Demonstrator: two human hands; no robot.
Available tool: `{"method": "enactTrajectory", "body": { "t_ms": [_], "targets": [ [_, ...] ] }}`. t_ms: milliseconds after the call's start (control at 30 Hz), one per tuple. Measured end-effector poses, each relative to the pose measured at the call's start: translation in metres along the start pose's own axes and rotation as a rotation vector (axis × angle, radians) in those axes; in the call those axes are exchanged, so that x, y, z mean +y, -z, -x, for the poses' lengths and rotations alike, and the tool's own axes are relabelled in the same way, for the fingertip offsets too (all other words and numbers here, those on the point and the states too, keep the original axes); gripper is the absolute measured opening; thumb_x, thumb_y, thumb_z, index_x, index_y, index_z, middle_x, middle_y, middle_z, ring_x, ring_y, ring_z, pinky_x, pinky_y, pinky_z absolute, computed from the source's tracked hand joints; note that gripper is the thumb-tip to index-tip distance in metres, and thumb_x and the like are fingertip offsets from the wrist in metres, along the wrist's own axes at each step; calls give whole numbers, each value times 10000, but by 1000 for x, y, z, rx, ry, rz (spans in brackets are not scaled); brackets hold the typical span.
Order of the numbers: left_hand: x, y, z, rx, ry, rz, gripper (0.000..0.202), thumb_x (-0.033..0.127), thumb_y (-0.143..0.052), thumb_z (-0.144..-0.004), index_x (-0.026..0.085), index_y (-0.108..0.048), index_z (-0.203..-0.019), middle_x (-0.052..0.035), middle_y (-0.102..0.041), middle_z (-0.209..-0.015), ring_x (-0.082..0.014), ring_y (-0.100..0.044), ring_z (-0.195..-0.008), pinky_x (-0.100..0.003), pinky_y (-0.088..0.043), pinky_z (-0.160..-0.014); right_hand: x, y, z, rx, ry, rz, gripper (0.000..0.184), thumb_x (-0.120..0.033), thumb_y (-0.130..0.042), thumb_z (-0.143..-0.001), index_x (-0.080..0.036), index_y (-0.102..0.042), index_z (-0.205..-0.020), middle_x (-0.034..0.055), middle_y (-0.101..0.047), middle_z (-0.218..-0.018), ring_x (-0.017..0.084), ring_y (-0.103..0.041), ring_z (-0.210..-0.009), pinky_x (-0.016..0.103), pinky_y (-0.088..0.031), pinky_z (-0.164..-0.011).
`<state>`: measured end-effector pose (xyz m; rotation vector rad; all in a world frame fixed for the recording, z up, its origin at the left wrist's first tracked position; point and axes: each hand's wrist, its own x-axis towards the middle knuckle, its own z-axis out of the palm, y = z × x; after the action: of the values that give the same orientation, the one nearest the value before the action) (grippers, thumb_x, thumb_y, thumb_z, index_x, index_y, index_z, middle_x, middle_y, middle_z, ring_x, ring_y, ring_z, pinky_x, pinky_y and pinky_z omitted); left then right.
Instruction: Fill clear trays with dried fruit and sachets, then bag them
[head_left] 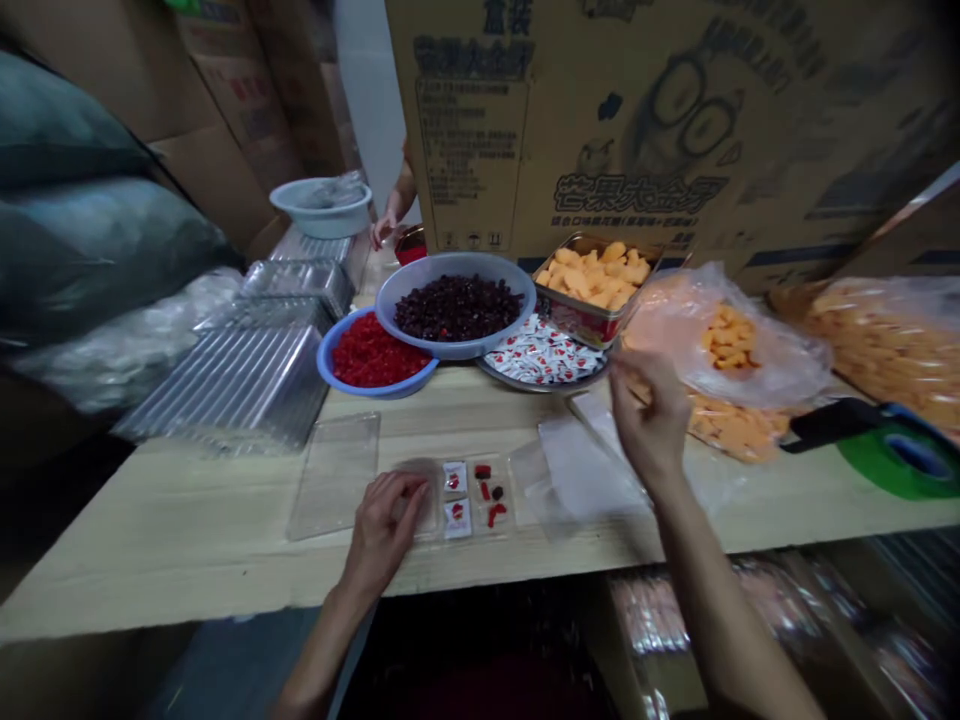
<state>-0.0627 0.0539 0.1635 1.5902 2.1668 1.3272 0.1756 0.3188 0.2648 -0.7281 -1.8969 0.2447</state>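
Note:
A clear plastic compartment tray [480, 532] sits near the table's front edge. Two white printed packets [456, 518] and several red and dark pieces [495, 513] lie in it. My left hand [386, 520] is at the tray's left end, fingers curled together over that compartment; anything under the fingertips is hidden. Raised over the table at the right, my right hand [651, 415] has its fingers pinched together. It is slightly blurred, and I cannot see what they hold. Closest to it are a plate of white packets [544, 350] and a tin [577, 318] of orange pieces.
A bowl of dark pieces [456, 300] overlaps a blue bowl of red pieces [379, 350]. Stacked clear trays [232, 375] stand left, a flat clear lid [335, 475] nearer. White sheets [592, 470], bagged orange pieces [727, 340] and green tape [892, 460] lie right. Behind, another person's hand [386, 225] shows.

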Motion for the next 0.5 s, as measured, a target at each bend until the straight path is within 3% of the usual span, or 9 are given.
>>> {"method": "enactTrajectory", "body": {
  "t_ms": [67,100,233,300,367,500],
  "targets": [
    [-4,5,-1,45,19,-2,113,279,-583,-974,218,-671,-1011,-38,-681,-963,-197,-613,-945,-332,-462,-867,31,3,-62,67,20,143,231,-279,-540,-973,-174,-687,-1118,115,-679,-1115,261,-596,-1112,461,-451,-1017],
    [-5,5,0,69,31,1,115,281,-587,-970,219,-673,-1015,-36,-680,-965,-196,-615,-945,-328,-464,-865,46,-2,-90,36,19,193,229,-267,-546,-965,-157,-692,-1103,128,-681,-1116,269,-597,-1112,464,-448,-1022],
    [-4,1,3,121,79,33,128,296,-584,-969,221,-677,-1016,-33,-675,-967,-194,-620,-939,-315,-472,-854,87,-54,-165,-342,-59,322,292,-173,-650,-883,-103,-692,-1164,170,-667,-1207,291,-587,-1162,465,-423,-1057],
    [-1,-2,4,117,97,42,134,304,-578,-973,222,-677,-1015,-34,-674,-965,-194,-620,-940,-313,-474,-853,97,-85,-179,-465,-94,341,352,-158,-700,-849,-79,-692,-1191,188,-666,-1224,293,-598,-1162,464,-432,-1043],
    [0,-3,6,111,109,45,140,310,-575,-975,224,-679,-1010,-34,-673,-960,-196,-621,-939,-314,-475,-849,104,-110,-182,-492,-130,354,337,-180,-707,-851,-52,-705,-1162,191,-695,-1146,285,-619,-1128,474,-450,-1006],
    [-3,3,10,132,147,46,142,316,-587,-965,231,-689,-1012,-29,-678,-972,-195,-631,-943,-312,-481,-852,119,-131,-180,-253,-154,265,316,-293,-612,-888,-14,-747,-951,129,-716,-921,162,-659,-939,382,-467,-915]
  ]
}}
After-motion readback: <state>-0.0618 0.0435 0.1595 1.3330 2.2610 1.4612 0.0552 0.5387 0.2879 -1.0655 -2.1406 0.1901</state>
